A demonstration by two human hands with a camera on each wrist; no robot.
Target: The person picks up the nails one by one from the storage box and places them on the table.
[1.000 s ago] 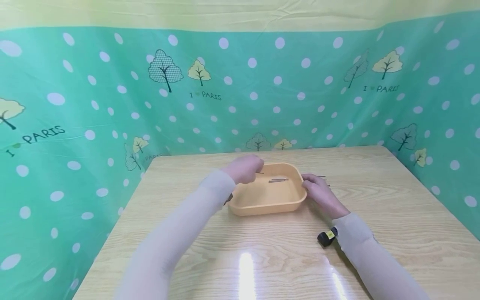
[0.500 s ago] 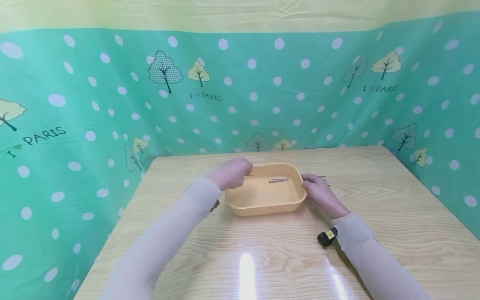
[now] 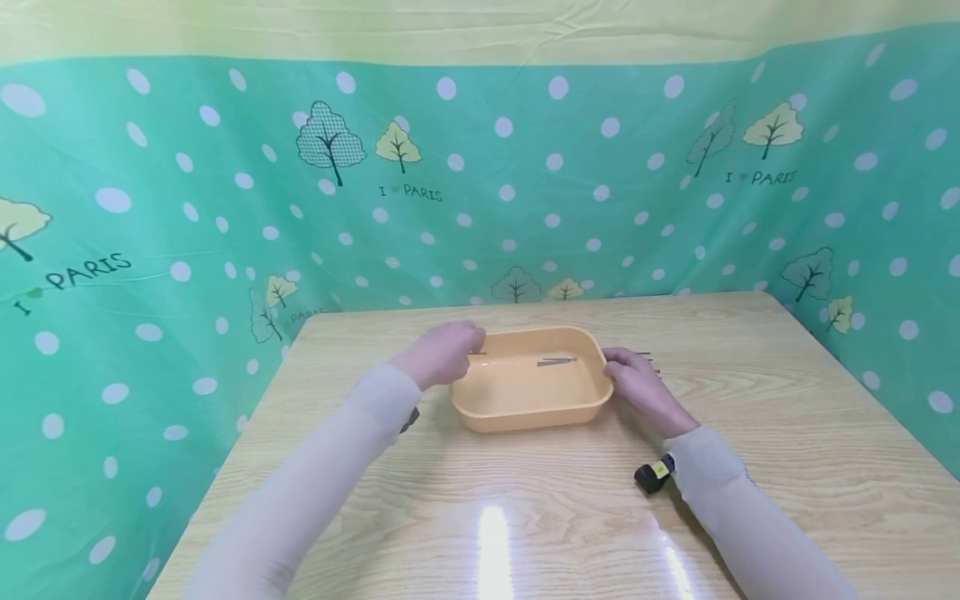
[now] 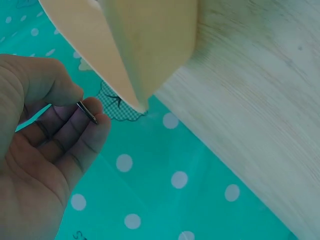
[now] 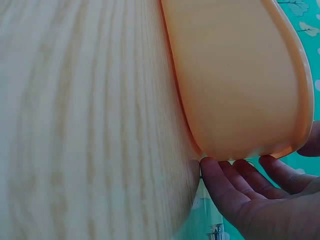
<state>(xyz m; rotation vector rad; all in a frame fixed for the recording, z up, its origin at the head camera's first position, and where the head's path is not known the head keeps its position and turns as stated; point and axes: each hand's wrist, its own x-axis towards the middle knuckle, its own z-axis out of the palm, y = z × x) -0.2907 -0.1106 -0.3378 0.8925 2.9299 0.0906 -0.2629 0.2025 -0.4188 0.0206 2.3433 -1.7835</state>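
Observation:
My left hand (image 3: 442, 354) is over the left end of a light orange plastic tray (image 3: 536, 415). It pinches a thin metal nail (image 4: 87, 113) between thumb and fingertips, its end sticking out past the fingers. Several similar nails (image 3: 557, 361) lie in the tray toward the back right. At the tray's right end my right hand (image 3: 643, 390) grips the rim, fingertips (image 5: 209, 164) against the outer wall and the thumb at the edge. The tray stands level on the table.
More nails (image 3: 654, 363) lie on the wooden table (image 3: 525, 475) just beyond my right hand. A green polka-dot cloth (image 3: 480, 192) hangs behind the table and along both sides. Black wrist cameras (image 3: 654, 473) are worn at my cuffs.
My left hand has moved left and slightly down, from over the tray's back left part to its left end, still pinching the nail. The right hand and tray stay put.

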